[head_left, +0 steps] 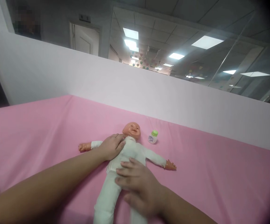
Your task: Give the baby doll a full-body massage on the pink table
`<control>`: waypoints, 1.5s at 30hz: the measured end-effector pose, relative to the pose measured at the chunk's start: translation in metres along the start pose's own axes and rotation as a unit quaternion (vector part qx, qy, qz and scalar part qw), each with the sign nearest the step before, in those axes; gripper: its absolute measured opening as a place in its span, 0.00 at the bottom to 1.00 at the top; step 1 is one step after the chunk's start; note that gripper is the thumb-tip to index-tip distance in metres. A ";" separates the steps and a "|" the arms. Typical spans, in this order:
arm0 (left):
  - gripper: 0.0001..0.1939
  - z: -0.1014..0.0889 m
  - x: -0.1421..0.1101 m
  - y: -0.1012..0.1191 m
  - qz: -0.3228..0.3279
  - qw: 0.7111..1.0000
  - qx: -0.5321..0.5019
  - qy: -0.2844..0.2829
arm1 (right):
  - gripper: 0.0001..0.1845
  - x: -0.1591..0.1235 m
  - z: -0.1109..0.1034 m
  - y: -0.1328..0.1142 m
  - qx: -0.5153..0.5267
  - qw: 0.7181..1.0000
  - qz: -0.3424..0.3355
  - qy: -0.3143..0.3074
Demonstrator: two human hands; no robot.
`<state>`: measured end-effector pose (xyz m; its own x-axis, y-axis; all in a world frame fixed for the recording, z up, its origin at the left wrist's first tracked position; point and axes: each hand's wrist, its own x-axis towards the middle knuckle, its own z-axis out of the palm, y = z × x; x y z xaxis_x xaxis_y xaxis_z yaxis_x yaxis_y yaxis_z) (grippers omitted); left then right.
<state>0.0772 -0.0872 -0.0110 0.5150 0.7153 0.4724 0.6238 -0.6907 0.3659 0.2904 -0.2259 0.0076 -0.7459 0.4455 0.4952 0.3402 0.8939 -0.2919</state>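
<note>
A baby doll (131, 149) with a white cloth body lies on its back, its hard plastic head toward the far side and its arms spread out. My left hand (113, 147) rests flat on the doll's shoulder and upper chest, fingers stretched beside the neck. Over the lower belly and hip is my right hand (141, 185), slightly blurred, with its fingers spread. It covers part of the doll's trunk and one thigh. Close to the doll's head stands a small clear bottle (152, 137) with a green cap, touched by neither hand.
Pink cloth (207, 165) with some creases covers the surface under the doll. A low white partition (149, 90) runs along the far side. Beyond it are a glass panel, ceiling lights, an open doorway (85, 39) and a person (27, 23) at the upper left.
</note>
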 end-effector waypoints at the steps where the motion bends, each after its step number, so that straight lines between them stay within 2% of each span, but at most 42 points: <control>1: 0.23 0.002 0.000 -0.002 -0.010 1.000 0.009 -0.003 | 0.25 -0.001 -0.001 -0.003 0.006 0.999 -0.008 -0.032; 4: 0.25 0.006 0.003 -0.002 -0.017 1.000 0.010 -0.015 | 0.31 0.002 -0.006 -0.003 0.008 0.995 0.019 -0.101; 7: 0.25 0.009 0.004 0.000 -0.018 1.000 -0.014 -0.016 | 0.38 0.004 -0.012 0.007 -0.013 0.988 0.098 -0.119; 9: 0.24 0.010 0.004 0.001 -0.018 0.999 -0.043 -0.011 | 0.41 0.002 -0.016 0.017 -0.021 0.980 0.158 -0.118; 12: 0.23 0.007 0.003 0.004 -0.023 0.994 -0.102 0.013 | 0.38 -0.003 -0.019 0.034 -0.027 0.965 0.240 -0.101; 16: 0.20 -0.012 -0.005 0.022 0.023 0.976 -0.212 0.044 | 0.34 -0.010 -0.022 0.054 -0.027 0.945 0.323 -0.048; 18: 0.19 -0.023 -0.013 0.039 0.063 0.963 -0.263 0.013 | 0.32 -0.012 -0.024 0.062 -0.017 0.938 0.347 -0.020; 21: 0.19 -0.034 -0.025 0.068 0.139 0.929 -0.324 -0.107 | 0.30 -0.015 -0.028 0.068 -0.011 0.932 0.362 0.005; 24: 0.19 -0.037 -0.032 0.085 0.209 0.897 -0.332 -0.203 | 0.28 -0.015 -0.032 0.069 -0.001 0.931 0.364 0.015; 27: 0.21 -0.033 -0.031 0.084 0.236 0.905 -0.277 -0.219 | 0.27 -0.014 -0.035 0.066 0.018 0.931 0.364 0.022; 30: 0.22 -0.024 -0.024 0.068 0.191 0.936 -0.251 -0.156 | 0.26 -0.013 -0.036 0.062 0.026 0.931 0.363 0.024; 34: 0.23 -0.011 -0.013 0.043 0.076 0.958 -0.269 -0.060 | 0.27 -0.014 -0.036 0.063 0.025 0.929 0.368 0.022; 37: 0.22 -0.009 -0.006 0.028 0.007 0.971 -0.237 -0.016 | 0.28 -0.017 -0.033 0.066 0.005 0.926 0.375 0.033; 39: 0.19 -0.011 -0.001 0.018 -0.038 0.982 -0.182 -0.006 | 0.29 -0.018 -0.031 0.063 -0.024 0.929 0.367 0.048; 40: 0.18 -0.013 0.001 0.014 -0.059 0.987 -0.149 -0.015 | 0.30 -0.017 -0.030 0.059 -0.034 0.936 0.345 0.052; 42: 0.18 -0.015 0.004 0.005 -0.090 0.991 -0.087 -0.051 | 0.32 -0.015 -0.029 0.044 -0.036 0.964 0.261 0.036; 45: 0.21 -0.016 0.007 -0.003 -0.116 0.988 -0.055 -0.082 | 0.32 -0.007 -0.029 0.012 -0.012 0.991 0.127 -0.027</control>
<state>0.0697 -0.0823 0.0036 0.4600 0.8572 0.2316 0.6733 -0.5067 0.5385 0.3161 -0.2165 0.0240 -0.6638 0.6543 0.3622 0.5344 0.7538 -0.3824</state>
